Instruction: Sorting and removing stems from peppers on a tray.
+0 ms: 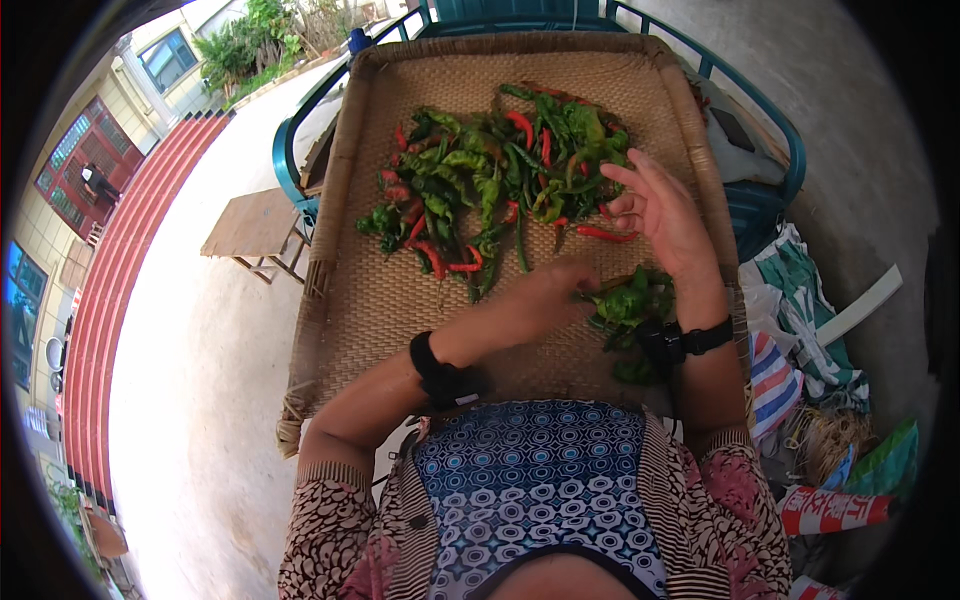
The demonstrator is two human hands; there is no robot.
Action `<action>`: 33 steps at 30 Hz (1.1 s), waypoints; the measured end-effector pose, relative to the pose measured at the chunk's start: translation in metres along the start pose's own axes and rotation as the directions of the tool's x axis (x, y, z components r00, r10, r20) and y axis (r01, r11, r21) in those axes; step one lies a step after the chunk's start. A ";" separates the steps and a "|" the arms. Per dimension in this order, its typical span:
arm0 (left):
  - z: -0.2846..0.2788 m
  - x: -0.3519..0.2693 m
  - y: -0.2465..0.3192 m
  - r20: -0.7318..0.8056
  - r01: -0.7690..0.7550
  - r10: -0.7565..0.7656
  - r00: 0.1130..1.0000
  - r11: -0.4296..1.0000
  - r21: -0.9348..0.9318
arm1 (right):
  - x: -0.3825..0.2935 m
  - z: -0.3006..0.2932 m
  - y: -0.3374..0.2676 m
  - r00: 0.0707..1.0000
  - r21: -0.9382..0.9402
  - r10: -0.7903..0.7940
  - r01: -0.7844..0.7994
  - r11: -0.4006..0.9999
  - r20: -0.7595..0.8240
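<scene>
A mass of green and red chili peppers point(480, 172) lies on a large rectangular woven tray point(360, 322). Over the pile's right edge is my right hand point(656, 206), fingers apart and holding nothing that I can see. One red chili point(606, 234) lies on the weave just below its fingers. My left hand point(551, 292) is blurred and reaches across the tray's middle. Its fingertips are beside a smaller heap of green peppers point(626, 304) at the tray's near right. Whether those fingers grip a pepper cannot be made out. My right forearm partly covers this heap.
Beneath the tray is a teal metal cart with side rails point(787, 135). A small wooden table point(251, 221) stands to the left. Sacks point(806, 315) and a white strip point(859, 304) lie at right. Red steps point(142, 300) lead to a building, where a person point(100, 184) is by the door.
</scene>
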State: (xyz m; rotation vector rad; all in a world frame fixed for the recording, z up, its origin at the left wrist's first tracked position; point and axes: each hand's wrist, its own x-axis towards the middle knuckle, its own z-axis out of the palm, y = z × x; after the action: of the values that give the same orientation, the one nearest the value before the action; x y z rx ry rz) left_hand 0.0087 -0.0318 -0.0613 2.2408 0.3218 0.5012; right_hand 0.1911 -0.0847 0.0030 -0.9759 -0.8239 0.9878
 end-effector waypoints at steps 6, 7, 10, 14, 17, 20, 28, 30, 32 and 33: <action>0.032 0.021 0.025 0.072 0.051 -0.087 0.994 0.915 0.400 | 0.006 -0.021 -0.001 0.998 -0.085 0.003 0.002 0.996 0.055; 0.038 0.023 0.022 0.045 0.027 -0.052 0.998 0.899 0.437 | 0.004 -0.019 -0.005 0.995 -0.093 -0.006 0.016 0.996 0.104; 0.036 0.029 0.020 0.067 0.043 -0.083 0.994 0.887 0.459 | 0.000 -0.014 -0.013 0.988 -0.117 -0.021 0.039 0.992 0.152; 0.015 0.030 0.009 0.075 0.401 -0.395 0.916 0.884 -0.239 | -0.011 -0.012 -0.027 0.983 -0.329 -0.063 0.119 0.937 0.175; -0.012 0.024 0.019 0.095 0.402 -0.437 0.894 0.693 -0.598 | -0.023 -0.013 -0.036 0.954 -0.637 0.008 0.193 0.746 0.299; -0.027 0.009 0.028 0.025 0.361 -0.461 0.887 0.659 -0.660 | -0.041 0.011 -0.044 0.909 -0.922 0.236 0.277 0.272 0.343; -0.017 0.005 0.032 -0.101 0.261 -0.491 0.865 0.613 -0.746 | -0.041 0.019 -0.005 0.929 -0.855 0.205 0.176 0.487 0.308; -0.025 0.005 0.031 -0.075 0.286 -0.489 0.869 0.620 -0.730 | -0.035 0.014 -0.001 0.886 -0.700 0.105 0.278 0.658 0.451; -0.029 0.005 0.036 -0.100 0.280 -0.479 0.872 0.655 -0.701 | -0.036 0.011 -0.002 0.891 -0.650 0.104 0.238 0.722 0.442; -0.034 0.006 0.033 -0.098 0.280 -0.479 0.872 0.654 -0.702 | -0.035 0.011 -0.002 0.890 -0.589 0.101 0.206 0.781 0.445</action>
State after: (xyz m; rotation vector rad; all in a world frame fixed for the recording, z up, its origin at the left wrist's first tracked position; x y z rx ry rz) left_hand 0.0003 -0.0283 -0.0144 1.3330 0.6364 0.5837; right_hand 0.1696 -0.1150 0.0041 -1.2902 -1.6494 0.9161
